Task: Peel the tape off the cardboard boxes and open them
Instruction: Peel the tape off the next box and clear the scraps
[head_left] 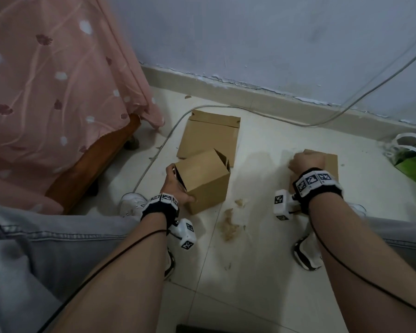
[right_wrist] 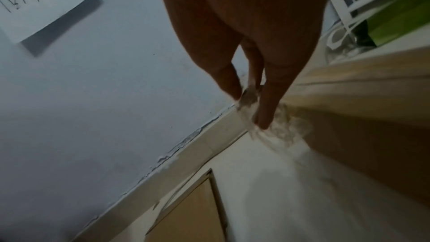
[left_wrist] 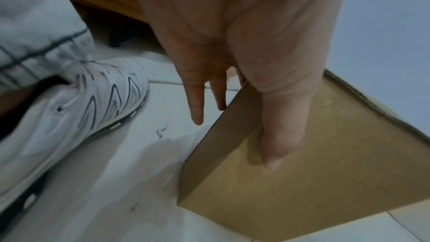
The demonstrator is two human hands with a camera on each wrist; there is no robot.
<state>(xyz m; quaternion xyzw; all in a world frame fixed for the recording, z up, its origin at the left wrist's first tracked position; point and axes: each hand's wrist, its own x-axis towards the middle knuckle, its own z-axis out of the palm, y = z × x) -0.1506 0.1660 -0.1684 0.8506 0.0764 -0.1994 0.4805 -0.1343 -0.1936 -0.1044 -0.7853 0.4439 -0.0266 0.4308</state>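
Observation:
A small brown cardboard box [head_left: 203, 180] is tilted just above the floor, one end flap ajar. My left hand [head_left: 177, 186] grips its left end; in the left wrist view the thumb [left_wrist: 279, 132] presses one face of the box [left_wrist: 337, 181] and the fingers reach behind the edge. To the right, my right hand [head_left: 305, 162] is over a second cardboard box [head_left: 332, 164] on the floor. In the right wrist view its fingertips pinch a crumpled strip of clear tape [right_wrist: 250, 98] that stretches down beside that box [right_wrist: 363, 135].
A flattened cardboard box [head_left: 211, 135] lies behind the small one. Tape scraps [head_left: 229, 227] litter the tiles between my white shoes [head_left: 132, 203]. A bed with a pink cover [head_left: 46, 80] stands left, a white cable [head_left: 154, 152] crosses the floor, a green bag [head_left: 411, 159] sits right.

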